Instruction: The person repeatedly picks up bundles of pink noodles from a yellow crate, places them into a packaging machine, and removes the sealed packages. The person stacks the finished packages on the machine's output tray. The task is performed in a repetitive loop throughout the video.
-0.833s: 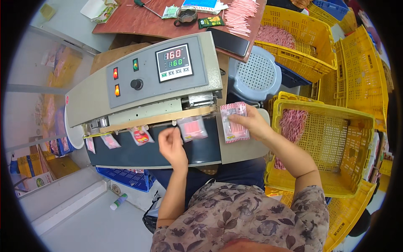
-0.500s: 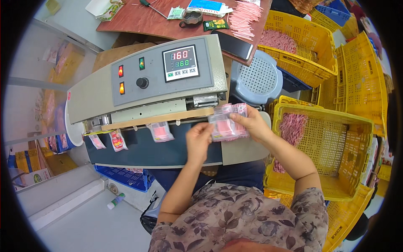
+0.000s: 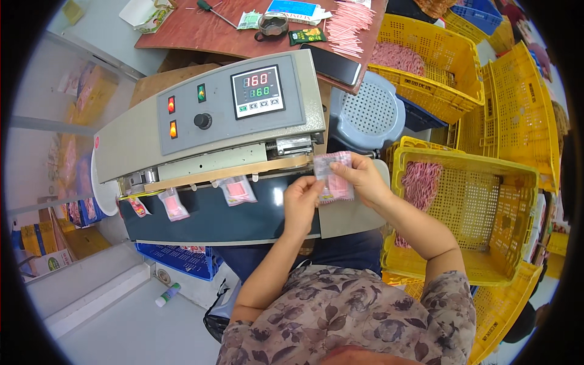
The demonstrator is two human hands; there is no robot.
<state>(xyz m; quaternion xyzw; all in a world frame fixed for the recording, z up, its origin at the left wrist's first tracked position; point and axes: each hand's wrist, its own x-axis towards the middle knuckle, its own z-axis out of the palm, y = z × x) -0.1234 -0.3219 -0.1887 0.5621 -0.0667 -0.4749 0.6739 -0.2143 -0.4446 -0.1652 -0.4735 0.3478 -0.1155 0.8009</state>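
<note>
A small clear plastic packet (image 3: 336, 184) with pink contents is held upright at the right end of a grey band sealing machine (image 3: 228, 109). My right hand (image 3: 364, 179) grips its right side, thumb across the front. At its left edge, the closed fingers of my left hand (image 3: 302, 204) pinch the packet. Whether a second packet lies behind it is hidden. Along the machine's tan band hang more packets: a pink one (image 3: 238, 191) nearest my left hand, another pink packet (image 3: 174, 205) further left, and a red-printed packet (image 3: 139, 207) at the far left.
A yellow crate (image 3: 486, 219) with pink strands stands to my right, and another yellow crate (image 3: 426, 79) is behind it. Between machine and crates sits a blue-grey stool (image 3: 370, 112). The red-brown table (image 3: 201, 36) beyond holds pink sticks (image 3: 350, 27), a phone (image 3: 331, 64) and a dark cup (image 3: 272, 27).
The hanging packets have travelled left along the band, and another now hangs left of my hands. My left hand has moved right, toward my right hand. The bundle between my hands looks narrower.
</note>
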